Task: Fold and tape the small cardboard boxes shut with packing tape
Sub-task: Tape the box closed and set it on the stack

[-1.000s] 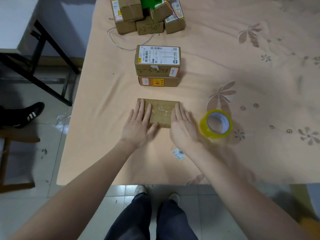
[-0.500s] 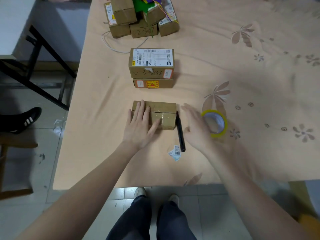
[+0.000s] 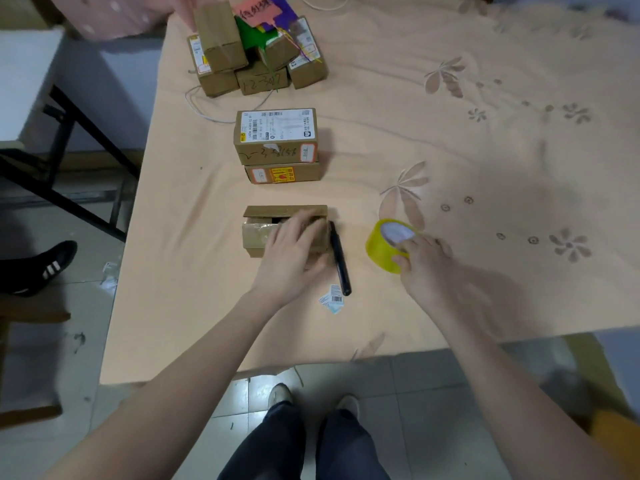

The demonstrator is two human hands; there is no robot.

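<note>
Now my right hand point(image 3: 424, 268) grips the yellow tape roll point(image 3: 388, 245), thumb and fingers curled on its rim.
My left hand point(image 3: 294, 251) rests on the small cardboard box point(image 3: 256, 233), fingers fairly straight over its top, its far flap ajar. Just at the box's 3 o'clock lies a black pen point(image 3: 339, 258); two stacked boxes point(image 3: 278, 145) stand at 12 o'clock on the counter point(image 3: 450, 150).

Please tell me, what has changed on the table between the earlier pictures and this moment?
The right hand left the small brown cardboard box, moved right and took hold of the yellow roll of packing tape, uncovering a black pen. The left hand slid right along the box, whose top flaps now gape slightly. The two stacked labelled boxes stayed in place.
</note>
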